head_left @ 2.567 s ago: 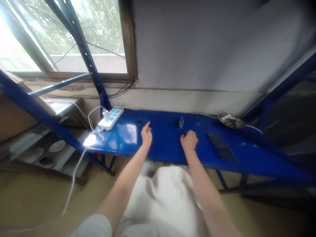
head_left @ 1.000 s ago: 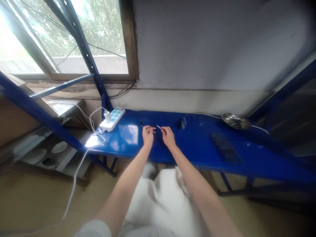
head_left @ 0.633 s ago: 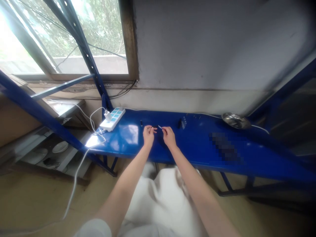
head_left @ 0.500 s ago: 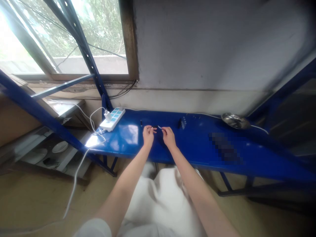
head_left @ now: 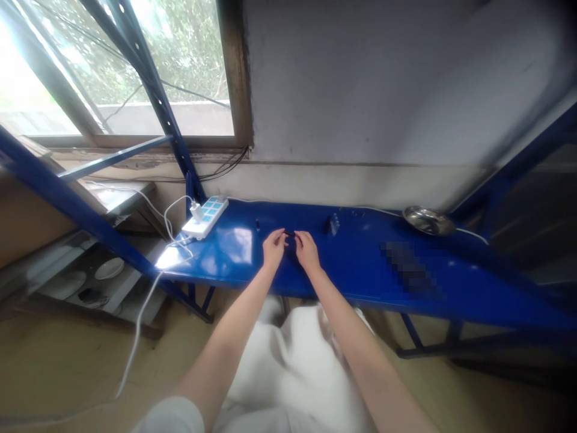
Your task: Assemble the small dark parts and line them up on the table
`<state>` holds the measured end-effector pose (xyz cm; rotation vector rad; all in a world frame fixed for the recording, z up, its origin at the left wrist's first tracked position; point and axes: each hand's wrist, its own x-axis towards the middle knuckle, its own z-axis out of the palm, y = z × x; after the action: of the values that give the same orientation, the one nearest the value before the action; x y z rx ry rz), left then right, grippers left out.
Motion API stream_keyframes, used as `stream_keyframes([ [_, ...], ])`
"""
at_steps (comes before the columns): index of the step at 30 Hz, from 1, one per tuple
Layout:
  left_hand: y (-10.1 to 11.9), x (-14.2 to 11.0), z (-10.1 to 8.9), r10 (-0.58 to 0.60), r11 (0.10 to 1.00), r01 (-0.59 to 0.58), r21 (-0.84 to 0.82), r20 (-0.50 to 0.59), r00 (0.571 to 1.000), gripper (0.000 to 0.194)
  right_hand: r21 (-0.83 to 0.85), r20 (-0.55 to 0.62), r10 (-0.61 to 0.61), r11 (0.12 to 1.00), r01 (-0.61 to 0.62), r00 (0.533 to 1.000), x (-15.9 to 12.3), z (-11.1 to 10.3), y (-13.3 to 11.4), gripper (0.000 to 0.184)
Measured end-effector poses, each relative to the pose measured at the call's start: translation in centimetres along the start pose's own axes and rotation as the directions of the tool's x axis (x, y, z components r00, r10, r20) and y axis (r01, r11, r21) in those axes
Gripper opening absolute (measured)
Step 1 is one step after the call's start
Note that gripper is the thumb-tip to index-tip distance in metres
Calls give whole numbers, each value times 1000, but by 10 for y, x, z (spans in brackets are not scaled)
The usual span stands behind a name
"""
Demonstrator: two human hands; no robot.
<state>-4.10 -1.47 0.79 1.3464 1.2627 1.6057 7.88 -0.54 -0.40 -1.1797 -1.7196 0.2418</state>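
Observation:
Above the blue table, my left hand pinches one end of a small, dark, slender piece. The fingertips of my right hand close on its other end, so the piece spans the narrow gap between both hands. Its exact kind is too small to make out. Left of my hands, a tiny dark upright piece stands on the table. To the right, a small black object sits beside a clear, lumpy piece.
A white power strip with a plug in it lies at the table's left end, its cable running to the floor. A shiny metal dish stands at the back right. A blurred-out dark object lies nearer the front. Blue frame posts rise left.
My two hands have come closer together. The pale slim piece that showed at my right fingertips no longer shows; one dark piece now bridges the hands.

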Motion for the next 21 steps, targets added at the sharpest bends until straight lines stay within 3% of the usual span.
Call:
stream_keyframes([
  [8, 0, 0, 1, -44, 999, 45, -15, 69, 997, 25, -36, -3, 52, 998, -52, 999, -3, 6, 7, 36],
  [21, 7, -4, -1, -38, 997, 42, -60, 78, 996, 30, -42, 35, 93, 995, -92, 995, -2, 0, -2, 21],
])
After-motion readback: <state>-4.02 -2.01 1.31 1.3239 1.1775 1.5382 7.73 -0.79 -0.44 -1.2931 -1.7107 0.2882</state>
